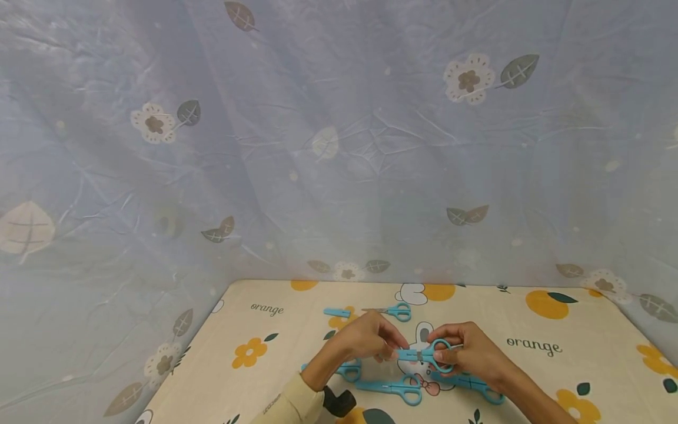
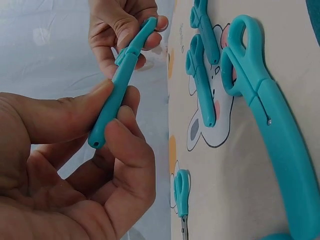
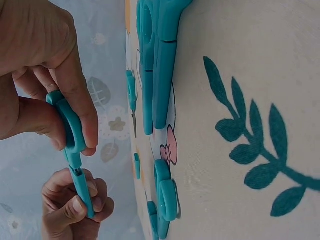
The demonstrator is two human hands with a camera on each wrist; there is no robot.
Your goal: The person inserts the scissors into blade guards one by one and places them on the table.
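Both hands are raised over the table around one pair of teal scissors (image 1: 422,355). My left hand (image 1: 371,337) pinches the teal blade cover (image 2: 116,102) between thumb and fingers. At the other end, my right hand (image 1: 473,351) grips the looped handles (image 3: 74,131). A short grey strip shows between cover and handles in the head view; the rest of the blades is hidden inside the cover. Below the hands lie covered teal scissors (image 1: 389,387), another pair (image 1: 349,370) partly behind the left forearm, and two pairs side by side (image 3: 159,75) under the right hand.
Farther back on the table lie scissors with bare metal blades (image 1: 399,312), and a loose teal cover (image 1: 336,312) left of them. The patterned tablecloth (image 1: 212,359) meets a hanging plastic curtain (image 1: 339,176) behind and at the sides. A black device (image 1: 339,401) sits at the left wrist.
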